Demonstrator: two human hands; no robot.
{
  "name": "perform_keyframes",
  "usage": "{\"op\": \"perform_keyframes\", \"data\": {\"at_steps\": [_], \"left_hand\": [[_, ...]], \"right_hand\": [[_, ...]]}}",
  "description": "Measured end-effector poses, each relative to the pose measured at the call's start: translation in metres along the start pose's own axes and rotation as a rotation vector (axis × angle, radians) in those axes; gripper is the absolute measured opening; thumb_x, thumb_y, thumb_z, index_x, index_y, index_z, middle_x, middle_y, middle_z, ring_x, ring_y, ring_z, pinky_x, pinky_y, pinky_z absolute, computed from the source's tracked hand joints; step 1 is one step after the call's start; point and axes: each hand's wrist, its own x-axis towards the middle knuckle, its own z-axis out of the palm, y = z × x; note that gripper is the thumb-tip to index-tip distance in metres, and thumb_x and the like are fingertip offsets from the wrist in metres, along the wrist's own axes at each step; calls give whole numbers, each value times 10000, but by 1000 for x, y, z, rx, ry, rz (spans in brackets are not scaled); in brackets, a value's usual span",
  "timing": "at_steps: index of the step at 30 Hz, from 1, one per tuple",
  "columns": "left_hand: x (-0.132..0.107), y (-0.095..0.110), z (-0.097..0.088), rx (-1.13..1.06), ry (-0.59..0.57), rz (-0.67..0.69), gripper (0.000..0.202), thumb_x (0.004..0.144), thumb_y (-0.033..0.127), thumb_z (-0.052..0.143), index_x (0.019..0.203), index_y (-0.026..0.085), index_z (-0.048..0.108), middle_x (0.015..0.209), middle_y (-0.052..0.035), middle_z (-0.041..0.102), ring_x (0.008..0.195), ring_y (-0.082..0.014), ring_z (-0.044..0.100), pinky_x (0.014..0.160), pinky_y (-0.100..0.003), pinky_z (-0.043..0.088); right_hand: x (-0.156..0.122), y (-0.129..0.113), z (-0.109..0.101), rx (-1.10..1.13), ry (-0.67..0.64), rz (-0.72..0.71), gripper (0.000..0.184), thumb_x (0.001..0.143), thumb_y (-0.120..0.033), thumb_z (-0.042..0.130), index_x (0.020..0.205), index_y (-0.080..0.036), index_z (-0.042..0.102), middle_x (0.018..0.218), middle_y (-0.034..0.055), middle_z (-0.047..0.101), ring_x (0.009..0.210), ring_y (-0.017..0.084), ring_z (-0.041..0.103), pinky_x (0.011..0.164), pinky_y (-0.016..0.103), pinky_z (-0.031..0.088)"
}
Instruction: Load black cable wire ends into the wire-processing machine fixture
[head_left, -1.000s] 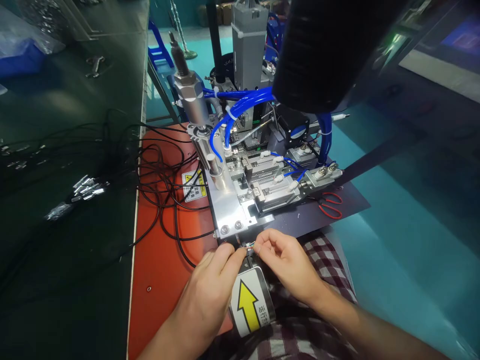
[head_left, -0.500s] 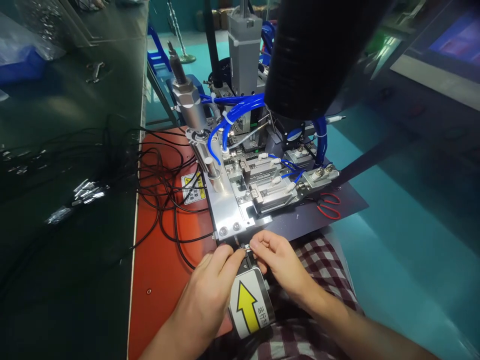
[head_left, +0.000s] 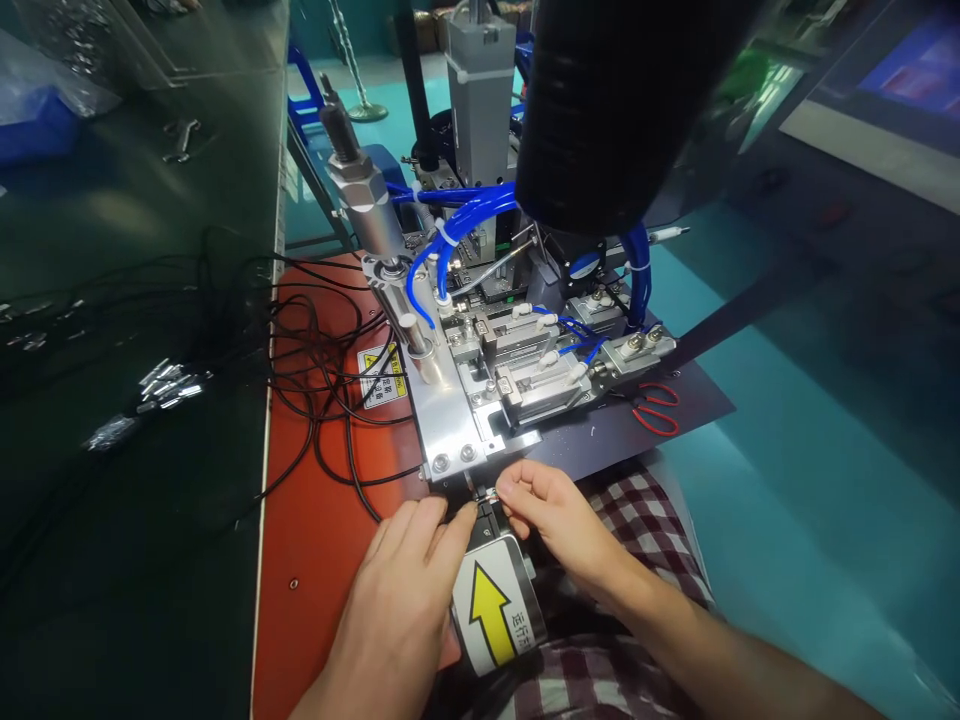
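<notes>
Between my hands, at the front end of the machine, is a small shiny metal connector. My right hand pinches it between thumb and fingertips. My left hand is closed just to its left, its thumb tip beside the connector. A thin black cable runs under the left hand's fingers, and its end there is mostly hidden. Both hands are above the dark guide track. Below them is a white plate with a yellow arrow.
Ahead stands the machine's metal block, with cylinders and blue air tubes. Coiled black cables cross the orange base. Shiny cable ends lie on the dark table at left. Red-handled pliers rest at right. A black tube hangs overhead.
My left hand has shifted slightly left, its thumb sliding away from my right fingertips, so more of the connector shows. The right hand stays nearly in place. The view has shifted slightly.
</notes>
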Motion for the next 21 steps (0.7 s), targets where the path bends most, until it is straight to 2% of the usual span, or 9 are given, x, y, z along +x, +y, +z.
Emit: {"op": "perform_keyframes", "data": {"at_steps": [4,10,14,16,21], "left_hand": [[3,-6,0,-109,11,-22,422,834,10,377,1146,178,605,997,-100,594,899,-213,584,711,-292,543],[10,-4,-6,-5,-87,-50,415,843,49,383,1187,183,572,1008,-110,619,873,-252,606,667,-354,556],[14,-5,-9,-59,-67,-106,295,885,79,355,1013,158,609,911,-103,641,816,-231,608,658,-339,549],[14,-8,-9,-76,-73,-118,287,889,76,351,986,158,608,900,-101,641,829,-227,601,675,-335,542],[11,-14,-5,-11,-18,7,359,889,58,326,1081,171,607,928,-96,653,815,-206,600,671,-302,536]], "right_hand": [[2,1,0,2,-10,-12,383,731,-537,658,676,-185,516,502,-77,449,469,90,367,507,238,282],[5,1,5,10,-19,-61,384,725,-533,647,654,-187,495,499,-79,433,463,89,364,496,236,283],[9,7,4,-5,-20,-101,385,739,-539,637,655,-190,496,532,-74,444,457,88,373,489,242,291],[11,11,3,-12,-21,-118,381,750,-540,631,666,-193,499,553,-68,457,463,91,389,487,244,300],[12,12,6,-15,-23,-150,391,753,-547,626,646,-198,487,553,-63,454,464,99,397,476,246,304]]}}
